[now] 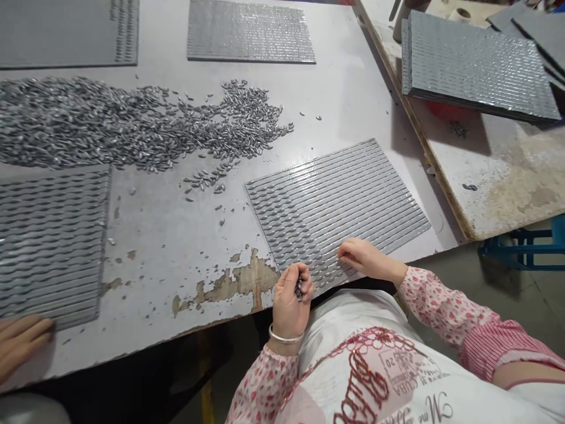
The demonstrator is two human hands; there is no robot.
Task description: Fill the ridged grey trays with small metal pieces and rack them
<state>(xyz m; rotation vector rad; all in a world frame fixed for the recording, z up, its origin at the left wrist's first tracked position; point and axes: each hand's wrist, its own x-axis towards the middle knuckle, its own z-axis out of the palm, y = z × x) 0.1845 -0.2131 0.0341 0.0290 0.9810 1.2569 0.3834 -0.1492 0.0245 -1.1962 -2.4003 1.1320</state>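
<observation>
Apron [397, 377]: upside-down print, partly legible "M. CUBA", "20", large red script lettering, unreadable.

hands [326, 277] at grooved tray [335, 206], metal pieces [132, 123]

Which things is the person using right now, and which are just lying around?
In use:
- left hand, closed on a few small metal pieces
- right hand, fingertips on the grooved tray
- big pile of loose pieces

Lying about:
- filled tray at the far edge
- stack of trays on the side table
- another person's hand on a tray
</observation>
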